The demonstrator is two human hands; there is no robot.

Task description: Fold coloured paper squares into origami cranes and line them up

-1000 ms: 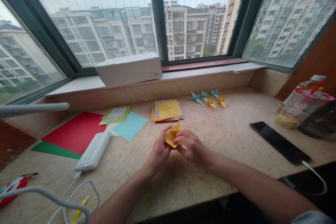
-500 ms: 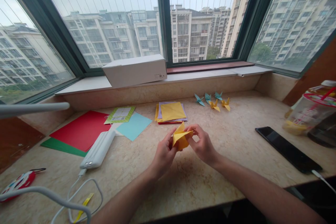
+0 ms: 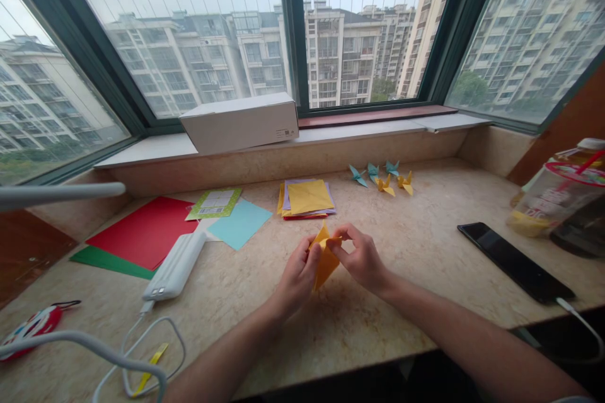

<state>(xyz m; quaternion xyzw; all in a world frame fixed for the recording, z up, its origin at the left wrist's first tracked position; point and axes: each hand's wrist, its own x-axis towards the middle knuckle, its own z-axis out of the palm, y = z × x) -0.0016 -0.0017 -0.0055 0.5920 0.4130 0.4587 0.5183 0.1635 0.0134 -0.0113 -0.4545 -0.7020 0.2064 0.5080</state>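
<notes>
A partly folded sheet of yellow origami paper [image 3: 327, 269] is held just above the counter, one point upward and a broad flap hanging down. My left hand [image 3: 300, 274] pinches its left side between thumb and fingers. Thumb and fingertips of my right hand [image 3: 358, 256] are closed on its upper right edge. Some folds are hidden behind the fingers. Beyond my hands lies a stack of square paper [image 3: 309, 196], yellow on top with purple and red beneath. Further right stand several small paper cranes [image 3: 385, 185], some blue and some yellow.
Left are red paper [image 3: 142, 230], light blue paper [image 3: 241, 223], a white power bank [image 3: 174, 267] and its cable [image 3: 155, 327]. On the right lie a black phone [image 3: 515, 261] and a plastic cup [image 3: 539, 201]. A white box [image 3: 241, 123] rests on the sill.
The yellow paper has turned in my hands, so its flap now points downward instead of spreading sideways. Both hands keep hold of it, and the view has shifted slightly.
</notes>
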